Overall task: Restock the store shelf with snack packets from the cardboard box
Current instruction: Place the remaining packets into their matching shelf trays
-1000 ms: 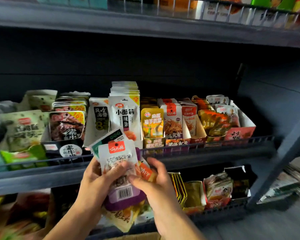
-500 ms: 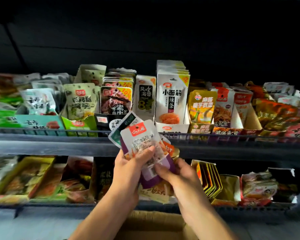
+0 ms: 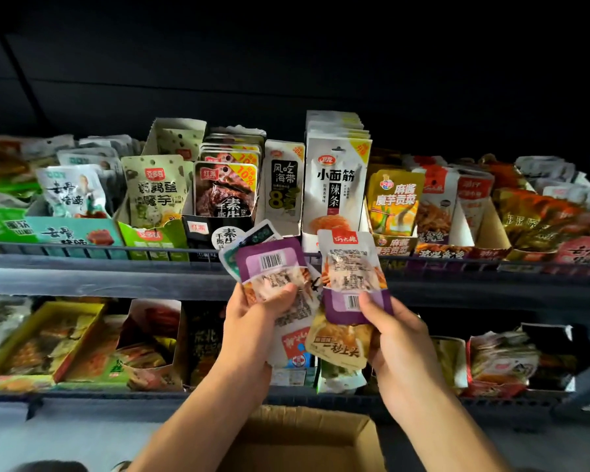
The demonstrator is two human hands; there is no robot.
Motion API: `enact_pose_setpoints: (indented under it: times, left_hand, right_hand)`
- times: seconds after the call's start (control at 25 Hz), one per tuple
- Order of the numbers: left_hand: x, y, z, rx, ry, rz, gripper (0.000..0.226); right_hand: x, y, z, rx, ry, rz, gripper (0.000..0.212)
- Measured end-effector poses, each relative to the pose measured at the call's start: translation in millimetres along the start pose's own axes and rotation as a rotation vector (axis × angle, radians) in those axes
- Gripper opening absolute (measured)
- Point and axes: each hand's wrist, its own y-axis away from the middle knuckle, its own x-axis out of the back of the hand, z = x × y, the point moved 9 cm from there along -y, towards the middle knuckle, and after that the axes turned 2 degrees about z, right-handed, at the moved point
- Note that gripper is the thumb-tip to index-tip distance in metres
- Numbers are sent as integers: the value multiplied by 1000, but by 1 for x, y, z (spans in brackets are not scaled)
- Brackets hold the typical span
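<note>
Store shelf (image 3: 116, 281): stocked display trays. Cardboard box (image 3: 304, 437): open, below. Left hand (image 3: 256, 321): grip closed on fanned snack packets (image 3: 273, 267). Right hand (image 3: 394, 338): grip pinching purple-banded packet (image 3: 351, 267). Step: sorting. Next, likely: find matching tray.

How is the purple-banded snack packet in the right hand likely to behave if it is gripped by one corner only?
The purple-banded snack packet looks like thin film, so it would probably flop. Its glossy surface may slide against the packets beneath. The right hand pinches it easily, suggesting lightness.
</note>
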Motion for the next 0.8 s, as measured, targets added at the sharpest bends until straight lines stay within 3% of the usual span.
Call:
enact_pose_setpoints:
  times: [0.08, 0.16, 0.24, 0.32, 0.4, 0.52, 0.64, 0.72, 0.8]
  left_hand:
    - [-3, 2, 0, -3, -96, -22, 23]
    - [-15, 7, -1, -2, -185, -145, 22]
    - [-25, 12, -3, -1, -235, -269, 29]
    - [-24, 12, -3, -14, -265, -278, 34]
    - [-15, 10, -1, -36, -261, -192, 33]
    - [-5, 5, 7, -82, -169, -82, 30]
    - [-4, 3, 3, -57, -41, -85, 20]
    - [-1, 3, -2, -68, -10, -79, 23]
    - [-9, 6, 1, -134, -84, -132, 40]
  right_hand:
    - [-3, -1, 2, 9, -17, -19, 16]
    - [-2, -3, 1, 49, 37, -10, 14]
    - [2, -5, -1, 72, 102, 3, 9]
    - [6, -5, -9, 131, 174, 16, 7]
    - [18, 0, -31, 313, 233, 126, 10]
    - [28, 28, -86, 812, 288, 262, 13]
    - [-5, 59, -96, 1250, 692, 190, 12]
    - [-35, 61, -68, 1267, 1010, 77, 21]
    - [-48, 54, -43, 1135, 1177, -42, 26]
